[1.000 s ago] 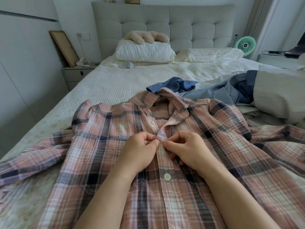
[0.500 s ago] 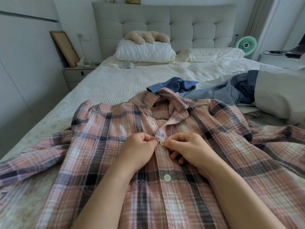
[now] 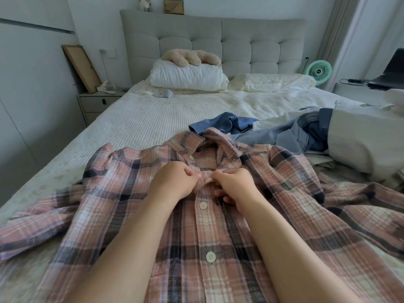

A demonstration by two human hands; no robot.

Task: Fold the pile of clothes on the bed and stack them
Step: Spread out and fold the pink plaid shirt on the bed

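buttoning shirt (image 3: 218, 226) front: our left hand (image 3: 175, 181) and right hand (image 3: 235, 184) both pinch the placket. next, we judge: seat button, then fold.

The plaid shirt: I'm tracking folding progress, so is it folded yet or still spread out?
Spread out, not folded. The plaid shirt lies front-up on the bed with sleeves out; the left hand and right hand pinch its button placket.

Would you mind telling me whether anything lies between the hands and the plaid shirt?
Nothing visible does: the left hand and right hand both already pinch the plaid shirt at its button placket, just below the collar.
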